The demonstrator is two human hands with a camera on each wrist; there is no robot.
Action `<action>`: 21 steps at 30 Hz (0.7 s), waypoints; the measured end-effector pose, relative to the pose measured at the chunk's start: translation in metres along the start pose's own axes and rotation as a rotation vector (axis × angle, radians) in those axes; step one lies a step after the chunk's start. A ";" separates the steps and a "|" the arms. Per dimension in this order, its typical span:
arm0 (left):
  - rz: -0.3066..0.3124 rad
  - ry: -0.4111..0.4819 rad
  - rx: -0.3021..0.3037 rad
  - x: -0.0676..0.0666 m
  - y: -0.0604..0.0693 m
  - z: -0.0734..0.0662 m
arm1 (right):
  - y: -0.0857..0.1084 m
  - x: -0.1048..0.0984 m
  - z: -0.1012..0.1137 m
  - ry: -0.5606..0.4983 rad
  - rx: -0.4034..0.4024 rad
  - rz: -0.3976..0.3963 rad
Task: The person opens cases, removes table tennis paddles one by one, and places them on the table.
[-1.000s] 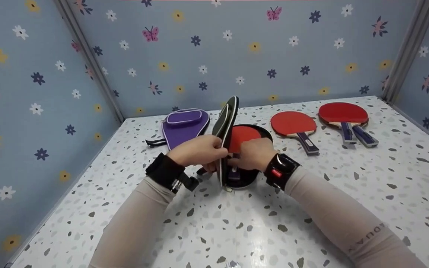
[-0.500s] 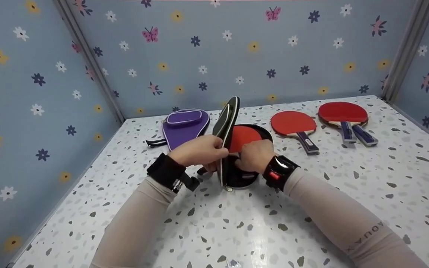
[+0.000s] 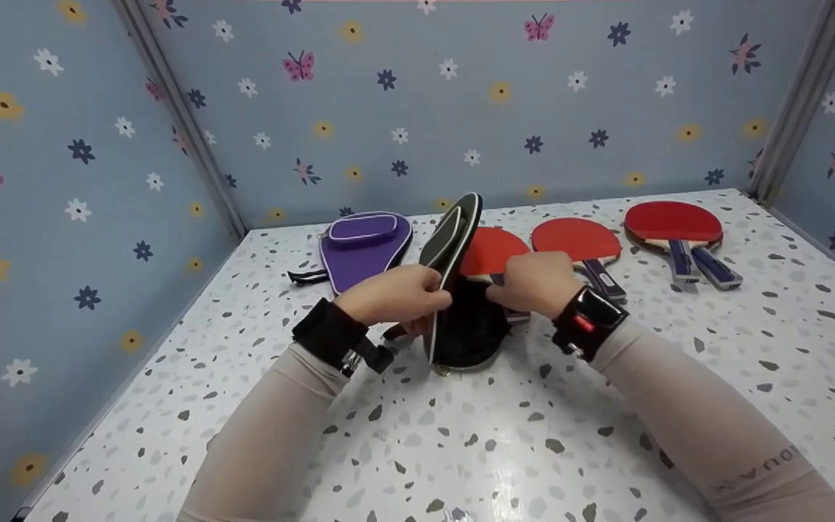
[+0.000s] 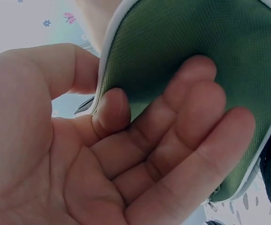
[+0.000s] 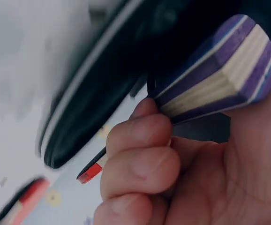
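My left hand (image 3: 396,296) pinches the edge of the raised flap of a dark green table tennis bat case (image 3: 441,243), thumb on one side. In the left wrist view the other fingers lie against the green fabric (image 4: 149,51). The case's black inside (image 3: 470,337) faces right. My right hand (image 3: 537,284) grips the handle of a red table tennis bat (image 3: 496,250); its purple and wood-striped handle end (image 5: 224,70) shows in the right wrist view. The bat is over the case's right side, partly hidden by the flap and the hand.
A purple bat case (image 3: 359,250) with a black strap lies behind my left hand. Right of my right hand lies another red bat (image 3: 575,238), and further right two overlapping red bats (image 3: 673,221). Flowered panels (image 3: 490,109) enclose the speckled table (image 3: 504,449).
The right hand has moved right and up with the bat, which has shifted out of its place inside the case. The flap leans slightly more to the right; the left hand keeps its hold.
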State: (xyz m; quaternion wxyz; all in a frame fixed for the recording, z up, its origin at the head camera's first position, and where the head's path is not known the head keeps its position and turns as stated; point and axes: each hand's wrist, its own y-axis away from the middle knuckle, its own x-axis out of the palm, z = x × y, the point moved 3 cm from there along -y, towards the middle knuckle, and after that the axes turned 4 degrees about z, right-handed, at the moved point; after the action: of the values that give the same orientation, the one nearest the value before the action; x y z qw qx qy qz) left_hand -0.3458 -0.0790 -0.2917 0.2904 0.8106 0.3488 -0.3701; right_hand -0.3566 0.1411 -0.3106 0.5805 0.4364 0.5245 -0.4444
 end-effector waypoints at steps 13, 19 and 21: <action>0.002 -0.005 0.015 0.002 -0.002 0.000 | 0.005 -0.023 -0.122 -0.103 0.201 -0.019; 0.009 -0.002 0.023 0.002 -0.001 0.001 | 0.006 -0.014 -0.155 -0.114 0.192 0.017; 0.011 0.000 0.027 0.002 -0.002 0.001 | 0.007 -0.011 -0.161 -0.111 0.181 0.017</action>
State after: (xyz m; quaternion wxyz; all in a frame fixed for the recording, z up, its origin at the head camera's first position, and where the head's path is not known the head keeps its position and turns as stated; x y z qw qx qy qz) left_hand -0.3464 -0.0779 -0.2941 0.2815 0.8162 0.3396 -0.3731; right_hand -0.3859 0.2996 -0.3104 0.5707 0.4659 0.4455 -0.5086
